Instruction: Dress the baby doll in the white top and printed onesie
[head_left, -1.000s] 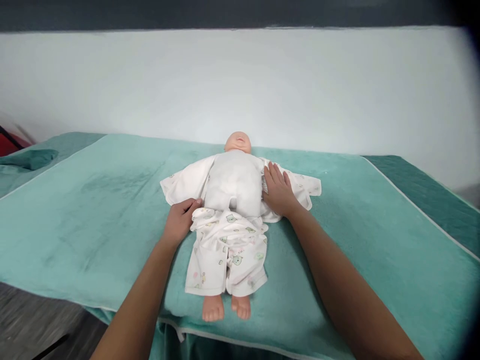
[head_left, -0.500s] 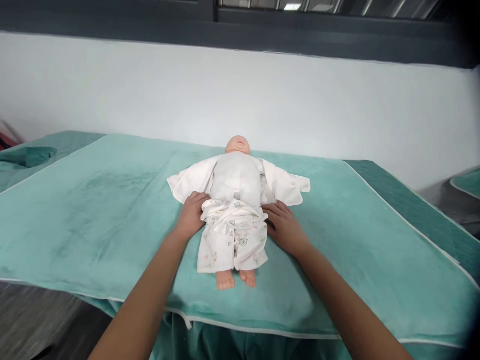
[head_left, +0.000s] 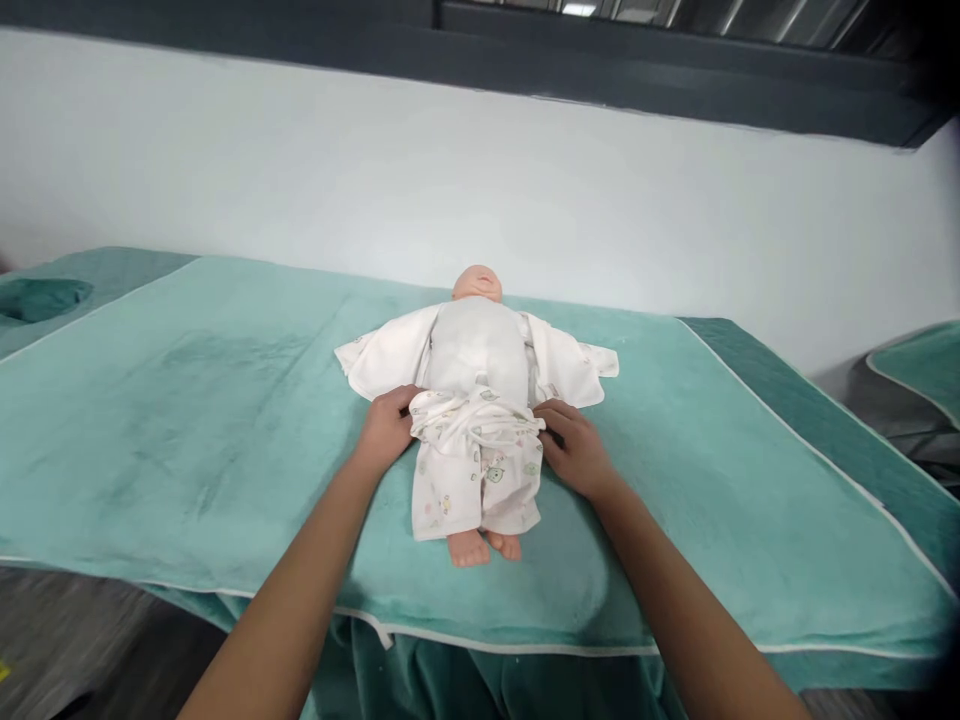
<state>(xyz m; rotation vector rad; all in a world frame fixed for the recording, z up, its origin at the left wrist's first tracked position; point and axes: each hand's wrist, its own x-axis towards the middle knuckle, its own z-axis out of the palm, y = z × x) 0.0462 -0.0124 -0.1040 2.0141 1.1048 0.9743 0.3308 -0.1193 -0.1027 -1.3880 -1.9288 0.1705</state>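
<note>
A baby doll (head_left: 480, 345) lies on its back with its head toward the wall and its feet toward me. White printed baby pants (head_left: 476, 465) cover its legs up to the hips, bunched at the waist. Its white jacket (head_left: 394, 350) is spread open, leaving the torso bare. My left hand (head_left: 388, 425) is closed on the pants' waist at the left hip, fingertips partly hidden. At the opposite hip, my right hand (head_left: 574, 443) pinches the waistband's right edge between thumb and curled fingers.
The doll rests on a bed with a teal plush cover (head_left: 225, 400) edged in white piping. Behind it rises a white wall (head_left: 450, 180) below a dark window frame (head_left: 300, 45). An opening in the cover (head_left: 45, 298) shows at far left.
The doll's legs and the pants have shifted slightly right. My right hand's fingers have curled in on the waistband. The camera view has tilted a little.
</note>
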